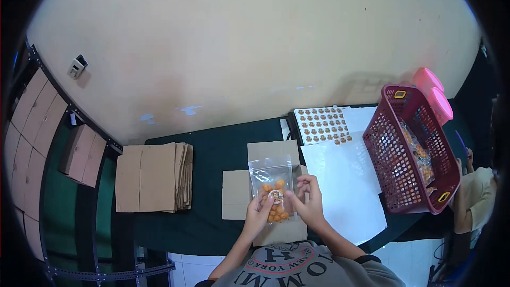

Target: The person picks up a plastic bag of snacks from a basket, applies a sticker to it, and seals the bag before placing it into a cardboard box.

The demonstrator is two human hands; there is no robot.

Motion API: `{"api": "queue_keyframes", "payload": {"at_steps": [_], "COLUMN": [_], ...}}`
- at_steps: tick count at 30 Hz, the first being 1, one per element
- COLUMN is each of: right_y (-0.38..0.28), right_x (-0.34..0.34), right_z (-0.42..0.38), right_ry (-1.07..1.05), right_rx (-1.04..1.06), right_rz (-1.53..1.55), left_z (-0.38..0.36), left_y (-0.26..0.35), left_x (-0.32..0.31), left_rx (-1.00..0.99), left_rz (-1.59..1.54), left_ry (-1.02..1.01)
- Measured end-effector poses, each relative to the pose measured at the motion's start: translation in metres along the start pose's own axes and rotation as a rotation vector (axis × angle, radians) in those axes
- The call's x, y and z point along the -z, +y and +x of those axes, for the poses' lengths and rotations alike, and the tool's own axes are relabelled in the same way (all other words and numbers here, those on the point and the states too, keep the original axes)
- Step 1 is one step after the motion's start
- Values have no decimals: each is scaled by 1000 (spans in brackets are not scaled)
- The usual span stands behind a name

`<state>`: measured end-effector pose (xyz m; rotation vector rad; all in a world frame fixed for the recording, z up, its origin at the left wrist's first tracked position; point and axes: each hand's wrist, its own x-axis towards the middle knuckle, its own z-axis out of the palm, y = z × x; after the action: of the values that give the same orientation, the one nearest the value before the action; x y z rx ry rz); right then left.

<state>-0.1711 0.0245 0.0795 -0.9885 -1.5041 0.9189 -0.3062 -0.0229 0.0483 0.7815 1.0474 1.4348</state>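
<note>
A clear zip bag (271, 169) with orange round snacks inside is held upright over an open cardboard box (236, 195). On the bag's front sits a round sticker (276, 196). My left hand (258, 211) grips the bag's left side, its thumb near the sticker. At the right, my right hand (308, 200) has its thumb against the bag beside the sticker, while its other fingers are curled and apart from the bag.
Flattened cardboard (154, 178) is stacked at the left. Sticker sheets (322, 126) lie on white sheets (345, 180) at the right. Beyond stands a maroon basket (411, 165) holding bags, beside pink containers (440, 103). Another person's sleeve (478, 194) shows at far right.
</note>
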Motion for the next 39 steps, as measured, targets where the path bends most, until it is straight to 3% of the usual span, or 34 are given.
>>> {"api": "queue_keyframes", "payload": {"at_steps": [3, 10, 12, 16, 22, 29, 31, 39], "right_y": [-7, 16, 7, 6, 4, 6, 5, 14], "right_x": [1, 4, 3, 3, 2, 1, 1, -2], "right_z": [-2, -6, -4, -3, -6, -5, -5, -5], "right_ry": [-166, -245, -239, -218, -274, -251, -229, -235], "right_rx": [-179, -211, -378, -380, -310, -346, -357, -416], "right_rz": [77, 98, 403, 511, 349, 494, 531, 475], "left_z": [-1, -1, -2, -3, 2, 6, 5, 4], "left_y": [0, -4, 0, 5, 7, 10, 6, -3], "left_x": [-1, 1, 3, 0, 1, 10, 12, 3], "left_rx": [10, 10, 11, -40, -73, -110, -13, -75], "left_rz": [6, -31, -4, 104, 239, 200, 142, 45], "left_ry": [-27, -113, -137, -95, 5, -133, -62, 27]}}
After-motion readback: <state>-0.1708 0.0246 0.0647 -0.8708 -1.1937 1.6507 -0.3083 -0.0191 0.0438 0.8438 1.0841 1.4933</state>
